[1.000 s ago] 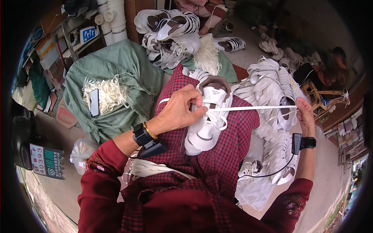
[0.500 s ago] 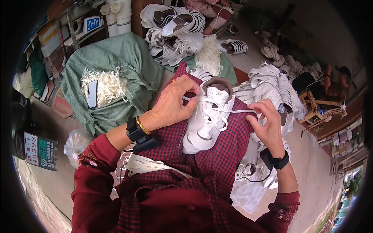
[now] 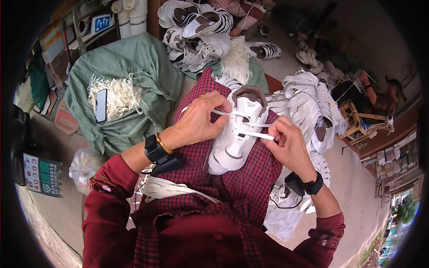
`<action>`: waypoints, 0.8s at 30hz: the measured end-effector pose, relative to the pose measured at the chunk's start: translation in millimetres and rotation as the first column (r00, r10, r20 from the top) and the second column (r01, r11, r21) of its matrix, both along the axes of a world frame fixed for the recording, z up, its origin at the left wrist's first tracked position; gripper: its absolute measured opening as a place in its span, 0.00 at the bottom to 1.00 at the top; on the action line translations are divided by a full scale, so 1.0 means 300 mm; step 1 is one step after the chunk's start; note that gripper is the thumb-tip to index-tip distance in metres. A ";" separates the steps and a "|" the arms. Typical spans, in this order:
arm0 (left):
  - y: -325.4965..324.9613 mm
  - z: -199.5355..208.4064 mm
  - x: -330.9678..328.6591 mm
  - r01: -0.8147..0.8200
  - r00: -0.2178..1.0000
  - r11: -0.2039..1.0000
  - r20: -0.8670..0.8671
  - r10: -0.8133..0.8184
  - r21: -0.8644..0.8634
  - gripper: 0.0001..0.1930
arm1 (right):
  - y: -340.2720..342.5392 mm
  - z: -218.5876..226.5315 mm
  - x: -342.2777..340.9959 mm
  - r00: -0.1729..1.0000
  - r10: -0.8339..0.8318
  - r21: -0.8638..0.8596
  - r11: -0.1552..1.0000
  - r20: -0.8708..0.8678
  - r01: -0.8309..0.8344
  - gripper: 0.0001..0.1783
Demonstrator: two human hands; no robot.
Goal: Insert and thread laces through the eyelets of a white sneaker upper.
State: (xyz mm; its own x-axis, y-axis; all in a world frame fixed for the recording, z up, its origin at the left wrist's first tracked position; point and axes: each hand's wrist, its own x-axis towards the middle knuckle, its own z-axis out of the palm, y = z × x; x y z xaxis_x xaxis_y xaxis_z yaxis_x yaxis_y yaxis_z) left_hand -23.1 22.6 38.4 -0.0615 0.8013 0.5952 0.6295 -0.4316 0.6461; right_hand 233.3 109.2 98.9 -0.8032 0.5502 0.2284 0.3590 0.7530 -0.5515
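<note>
A white mesh sneaker (image 3: 227,149) with a brown collar lies on my lap, over a red-and-black checked apron (image 3: 263,178). Its toe points toward me, and a flat white shoelace (image 3: 250,133) crosses its tongue. At the sneaker's left side, my left hand (image 3: 199,120) is closed in a pinch on one strand of the lace, near the upper eyelets. My right hand (image 3: 289,142) pinches the lace's other length just right of the shoe, its short tip showing between thumb and fingers. A bundle of loose white laces (image 3: 172,189) rests on my lap nearer my waist.
On the left, a green sack (image 3: 129,58) carries a heap of white laces (image 3: 127,96) and a phone (image 3: 101,106). White shoe uppers are piled ahead (image 3: 201,40) and at the right (image 3: 308,98). A wooden stool (image 3: 353,118) stands farther right. Another person's arm (image 3: 246,22) shows at the top.
My right hand has moved left and down, closer to the sneaker, and the lace length between it and the shoe is shorter. My left hand stays on its strand.
</note>
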 end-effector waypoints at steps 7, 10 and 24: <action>0.011 -0.033 -0.011 0.034 0.999 0.996 0.002 -0.034 0.088 0.09 | -0.023 -0.034 -0.041 0.942 -0.191 0.054 0.975 -0.276 0.213 0.06; -0.003 -0.009 0.001 0.009 0.998 0.999 0.060 -0.011 0.036 0.10 | -0.029 -0.064 -0.020 0.955 -0.168 0.163 0.964 -0.245 0.211 0.08; -0.043 0.007 -0.454 0.137 0.767 0.948 0.636 0.082 -0.288 0.14 | 0.006 -0.077 -0.083 0.997 0.024 0.265 0.963 0.080 -0.044 0.27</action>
